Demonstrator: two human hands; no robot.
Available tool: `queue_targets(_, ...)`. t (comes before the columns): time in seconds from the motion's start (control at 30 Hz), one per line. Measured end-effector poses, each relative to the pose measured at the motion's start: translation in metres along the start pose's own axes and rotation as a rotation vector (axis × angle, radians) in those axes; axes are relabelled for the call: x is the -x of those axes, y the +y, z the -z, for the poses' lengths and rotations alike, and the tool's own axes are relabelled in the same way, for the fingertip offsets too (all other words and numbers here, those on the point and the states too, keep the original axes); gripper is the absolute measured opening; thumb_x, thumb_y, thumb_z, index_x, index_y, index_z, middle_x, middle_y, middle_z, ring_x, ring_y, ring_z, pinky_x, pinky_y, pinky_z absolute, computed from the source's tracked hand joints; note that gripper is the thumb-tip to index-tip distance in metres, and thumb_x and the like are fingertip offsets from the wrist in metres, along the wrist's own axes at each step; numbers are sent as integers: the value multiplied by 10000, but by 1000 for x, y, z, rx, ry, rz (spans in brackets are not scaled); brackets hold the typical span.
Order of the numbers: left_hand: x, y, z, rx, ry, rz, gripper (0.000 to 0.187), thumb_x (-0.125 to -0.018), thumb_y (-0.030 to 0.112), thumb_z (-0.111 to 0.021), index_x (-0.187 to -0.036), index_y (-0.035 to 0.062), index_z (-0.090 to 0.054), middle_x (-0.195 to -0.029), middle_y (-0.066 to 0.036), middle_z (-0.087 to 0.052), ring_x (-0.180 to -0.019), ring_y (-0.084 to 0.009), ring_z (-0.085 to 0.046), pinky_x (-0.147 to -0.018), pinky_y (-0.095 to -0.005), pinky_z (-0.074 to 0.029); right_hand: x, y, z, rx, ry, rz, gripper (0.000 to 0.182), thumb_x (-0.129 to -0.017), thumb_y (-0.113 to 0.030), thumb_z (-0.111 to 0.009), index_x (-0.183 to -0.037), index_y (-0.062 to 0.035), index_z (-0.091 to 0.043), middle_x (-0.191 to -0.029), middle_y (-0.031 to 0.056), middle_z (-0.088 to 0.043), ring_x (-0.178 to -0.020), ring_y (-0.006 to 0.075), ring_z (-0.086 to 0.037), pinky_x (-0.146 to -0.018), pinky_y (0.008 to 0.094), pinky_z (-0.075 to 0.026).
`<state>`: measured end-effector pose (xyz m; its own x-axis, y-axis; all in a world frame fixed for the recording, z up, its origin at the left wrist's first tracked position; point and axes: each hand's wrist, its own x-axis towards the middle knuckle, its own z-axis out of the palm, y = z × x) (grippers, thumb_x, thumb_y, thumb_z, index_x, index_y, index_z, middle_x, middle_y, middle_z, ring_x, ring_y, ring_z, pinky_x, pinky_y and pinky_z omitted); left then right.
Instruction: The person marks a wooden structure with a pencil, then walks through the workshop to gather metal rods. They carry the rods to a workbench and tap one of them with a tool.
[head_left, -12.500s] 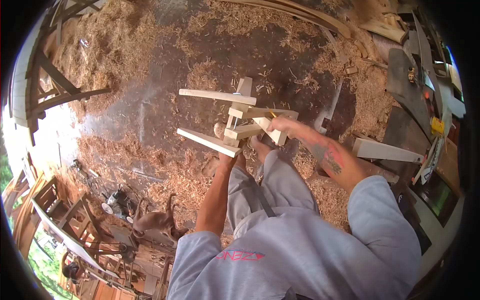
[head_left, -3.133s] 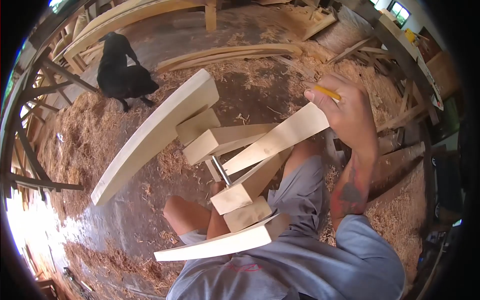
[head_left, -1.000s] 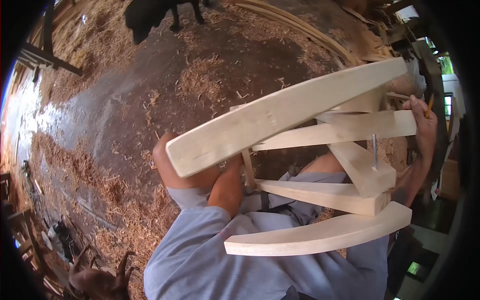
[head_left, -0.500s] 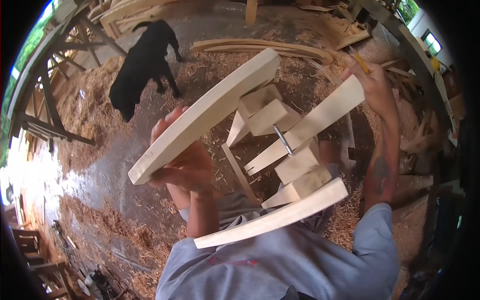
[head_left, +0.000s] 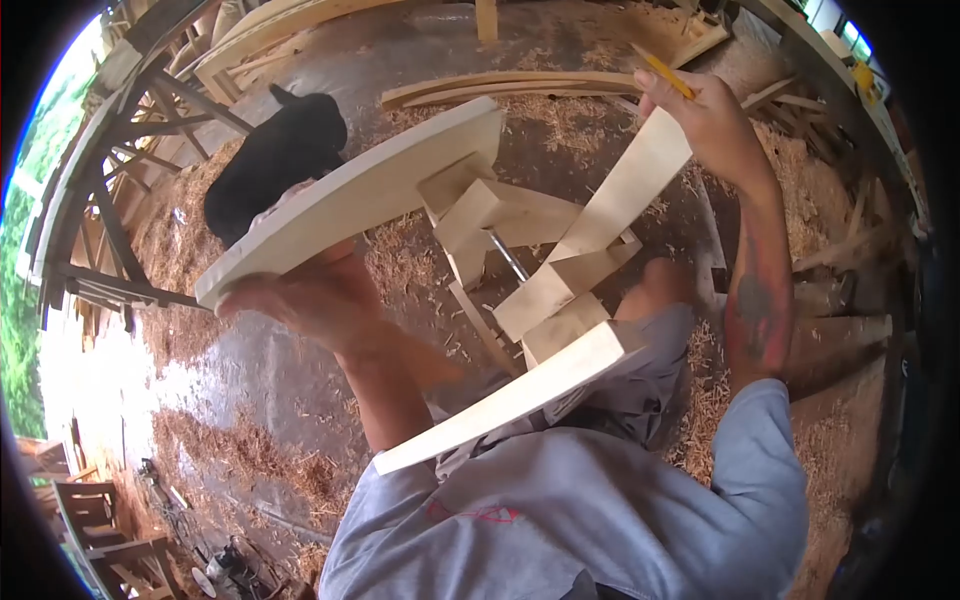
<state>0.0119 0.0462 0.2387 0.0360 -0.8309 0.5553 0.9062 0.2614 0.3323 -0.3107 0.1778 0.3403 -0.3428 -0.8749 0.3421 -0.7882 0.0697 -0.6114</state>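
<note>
My left hand is wrapped round the lower left end of a thick curved wooden piece, its thumb below and its fingers partly hidden behind. Joined to that piece are pale wooden blocks and a second curved piece lying close to my shirt. A thin metal rod spans the gap between the blocks. Between them runs a tapered wooden slat, its lower end hidden behind a block. My right hand grips the slat's wide upper end and also keeps a yellow pencil between its fingers.
A black dog stands beyond my left hand, partly covered by the curved piece. Long curved strips lie on the floor among wood shavings. Wooden trestles stand at the left, with tools at lower left.
The wooden assembly and my left hand have shifted left. My right hand has moved left and up, and the slat now stands steeper. The dog's body has turned.
</note>
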Motion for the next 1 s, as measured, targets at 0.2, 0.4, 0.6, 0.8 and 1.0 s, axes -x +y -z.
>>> queue_targets(0.2,31,4,5,-87,130,-40,734,-887,687,-344,-1265,79,-504,-1193,-157,-596,-1113,-284,-583,-950,-466,-479,6,2,-6,-206,48,-21,529,-957,-503,-487,-741,-47,-645,-603,-5,-547,-552,97,-509,-568,281,-395)
queue_targets(0.4,103,35,42,-742,-437,327,608,-956,474,-463,-1395,67,-358,-1392,-178,-410,-1218,-311,-482,-970,-443,-438,28,72,-35,-756,547,-329,435,-999,-407,-440,-990,-32,-660,-725,36,-642,-554,84,-568,-391,215,-348)
queue_targets(0.6,205,64,33,-760,-373,442,594,-868,322,-613,-1352,42,-413,-1338,-175,-465,-1158,-283,-524,-939,-418,-455,121,262,-194,-684,724,-867,346,-960,-388,-500,-802,-101,-612,-644,3,-566,-509,110,-531,-406,247,-358)
queue_targets(0.8,234,34,19,-777,-366,424,624,-780,170,-763,-1308,16,-468,-1285,-173,-520,-1098,-256,-566,-908,-394,-471,141,173,-212,-1283,877,-1219,298,-902,-412,-580,-797,-143,-508,-676,-25,-472,-420,77,-367,-370,213,-260)
queue_targets(1.0,246,-10,28,-962,-592,729,479,-727,9,-791,-1131,-19,-535,-1049,-154,-613,-906,-224,-623,-773,-332,-515,146,170,-201,-1609,440,-1183,299,-827,-419,-656,-820,-171,-489,-683,-19,-453,-370,63,-256,-340,198,-152)
